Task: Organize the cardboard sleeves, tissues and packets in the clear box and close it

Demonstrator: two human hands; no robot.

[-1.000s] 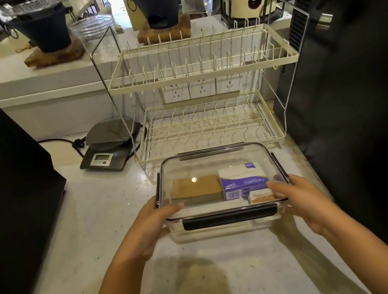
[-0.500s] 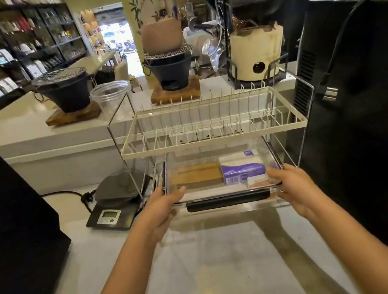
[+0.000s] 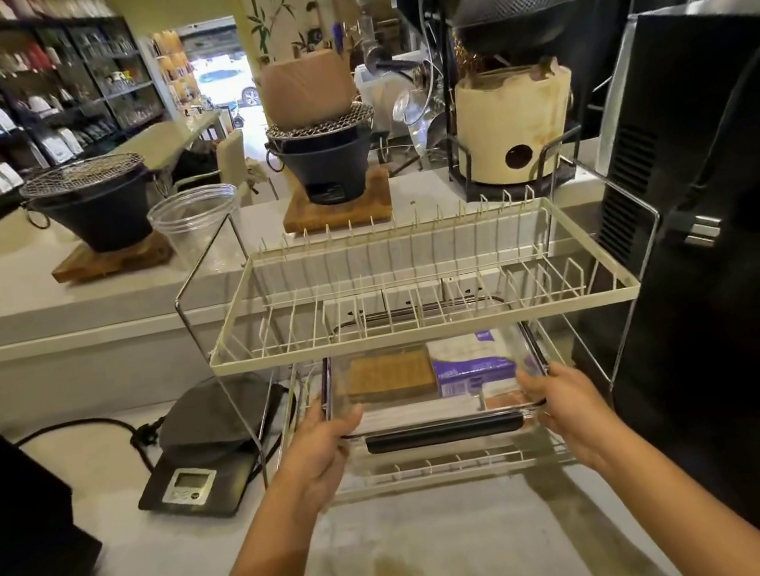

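Observation:
The clear box (image 3: 441,416), lid on with a dark front latch, sits partly inside the lower tier of the white dish rack (image 3: 425,325). Through the lid I see brown cardboard sleeves (image 3: 391,377) on the left, a purple and white tissue pack (image 3: 475,362) on the right, and packets (image 3: 504,399) at the front right. My left hand (image 3: 325,449) grips the box's front left corner. My right hand (image 3: 569,409) grips its front right corner.
A digital scale (image 3: 197,472) with a black cable lies left of the rack. Black machines stand close on the far left (image 3: 4,531) and right (image 3: 746,274). Behind the rack a raised counter holds dark stoves, a clear plastic cup (image 3: 196,223) and a cream burner (image 3: 517,126).
Both hands have lifted the closed box off the counter and pushed it forward into the rack's lower tier. The camera view has tilted upward.

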